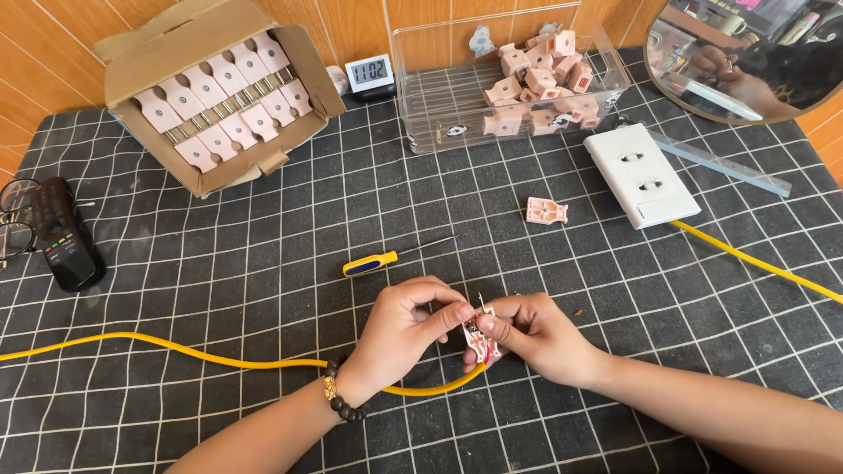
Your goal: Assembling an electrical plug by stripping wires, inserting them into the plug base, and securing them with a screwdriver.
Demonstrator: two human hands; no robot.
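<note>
Near the front of the desk (219,290), the left hand (406,329) and right hand (536,338) meet, both pinching a small pink plug part (480,335) between thumb and fingertips; a yellow cable (176,351) runs from it off to the left. Just beyond lies a yellow-handled screwdriver (386,259). Farther right sit a loose pink piece (546,211) and a white socket plate (641,174). At the far edge stand a cardboard box of pink plugs (219,92) and a clear bin (509,75).
</note>
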